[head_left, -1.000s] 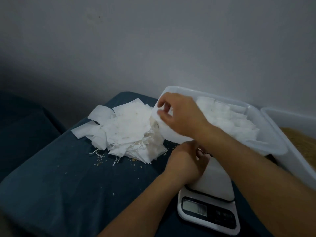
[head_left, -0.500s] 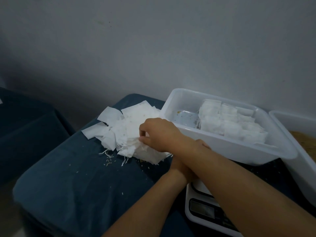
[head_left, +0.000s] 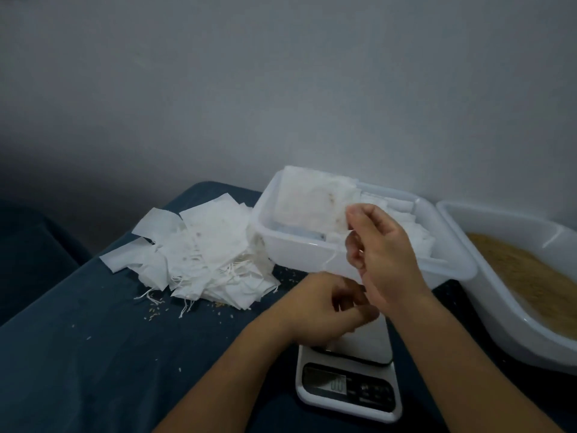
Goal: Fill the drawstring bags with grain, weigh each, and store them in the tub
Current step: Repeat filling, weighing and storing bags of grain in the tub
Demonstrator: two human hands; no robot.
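Fingers of the right hand (head_left: 382,254) pinch the edge of an empty drawstring bag (head_left: 315,203), holding it up in front of the storage tub, while the left hand (head_left: 327,307) hovers lower with its fingers curled; whether they grip the bag's thin string (head_left: 335,254) that hangs toward them, I cannot tell. Largest of what surrounds them is the dark blue cloth (head_left: 93,354) covering the table, sprinkled with stray grains. At the far right sits a big white basin (head_left: 499,320) holding loose brown grain (head_left: 524,276). Just left of it stands the white storage tub (head_left: 290,248), with filled white bags (head_left: 415,232) packed along its right side. Left of the tub, touching its wall, lies a loose heap of empty bags (head_left: 206,254), their strings trailing onto the cloth. Nearest the person, below both hands, sits a small white kitchen scale (head_left: 349,389) with its display lit, its platform partly hidden by the left hand.
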